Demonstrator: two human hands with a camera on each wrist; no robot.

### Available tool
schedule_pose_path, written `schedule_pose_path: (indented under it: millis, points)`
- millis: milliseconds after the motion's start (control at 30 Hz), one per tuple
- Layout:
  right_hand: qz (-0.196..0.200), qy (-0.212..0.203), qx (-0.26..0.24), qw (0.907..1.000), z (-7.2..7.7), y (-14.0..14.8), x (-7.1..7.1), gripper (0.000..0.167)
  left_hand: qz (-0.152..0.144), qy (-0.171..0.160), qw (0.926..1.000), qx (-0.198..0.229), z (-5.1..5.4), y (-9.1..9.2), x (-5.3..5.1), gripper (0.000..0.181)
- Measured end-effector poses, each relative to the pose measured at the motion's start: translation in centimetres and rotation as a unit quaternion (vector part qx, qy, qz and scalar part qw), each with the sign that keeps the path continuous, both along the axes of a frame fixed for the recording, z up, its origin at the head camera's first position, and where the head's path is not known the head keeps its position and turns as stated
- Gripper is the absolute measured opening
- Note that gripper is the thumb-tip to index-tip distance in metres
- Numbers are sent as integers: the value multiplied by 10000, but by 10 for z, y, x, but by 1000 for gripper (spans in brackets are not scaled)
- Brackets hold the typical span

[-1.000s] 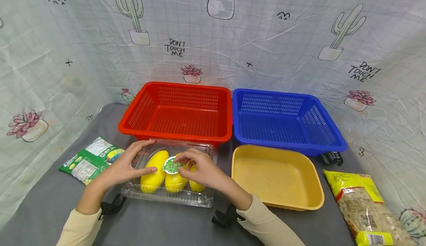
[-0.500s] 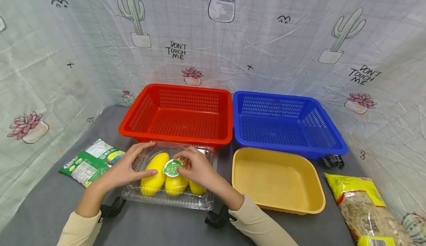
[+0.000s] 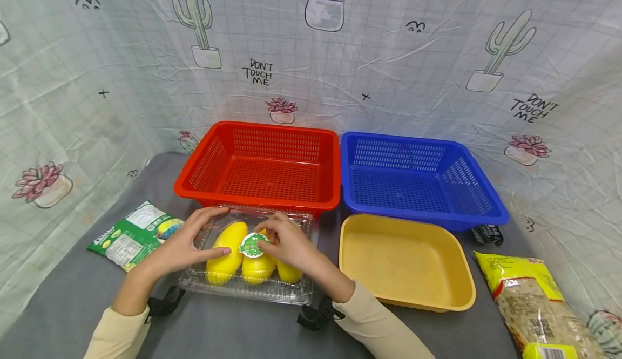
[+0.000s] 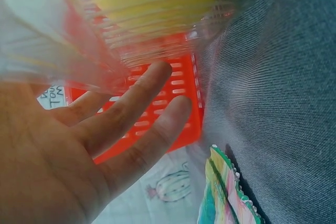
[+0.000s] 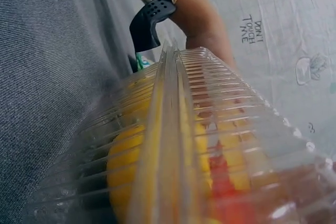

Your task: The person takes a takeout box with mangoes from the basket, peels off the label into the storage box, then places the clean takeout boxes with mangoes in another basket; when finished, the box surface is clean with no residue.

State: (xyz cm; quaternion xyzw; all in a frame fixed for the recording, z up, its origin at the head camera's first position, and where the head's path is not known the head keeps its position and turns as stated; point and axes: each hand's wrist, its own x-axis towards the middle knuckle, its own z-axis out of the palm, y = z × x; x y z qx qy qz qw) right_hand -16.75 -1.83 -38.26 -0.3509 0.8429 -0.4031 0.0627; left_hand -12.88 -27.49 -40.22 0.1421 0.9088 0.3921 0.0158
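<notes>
A clear plastic clamshell box lies on the grey cloth with several yellow mangoes inside. On its lid sits a round green-and-white sticker. My left hand rests spread over the box's left side, thumb on the lid and fingers toward the far edge. In the left wrist view, its fingers are nearly straight beside the plastic. My right hand touches the sticker's right edge, with bent thumb and index fingertip apart. The right wrist view shows the box's ribbed side; the right fingers are hidden there.
Behind the box stands a red basket, with a blue basket to its right. A yellow tray lies right of the box. A green packet is at left; a yellow-ended bag and a black item are at right.
My right hand has shifted slightly left across the lid, and its fingers have drawn in at the sticker's right edge. The left hand and the box hold their places.
</notes>
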Motion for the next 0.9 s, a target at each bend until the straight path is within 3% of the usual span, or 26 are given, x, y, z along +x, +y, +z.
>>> schedule_pose_path:
  millis: [267,900]
  points:
    - [-89,-18,221,9997,-2,0,2,20,24,-100,9999,41,0,0,0,78]
    - [-13,363,-658,9972,-10,4,8,10,-51,23,9999,116,-3,0,-1,78]
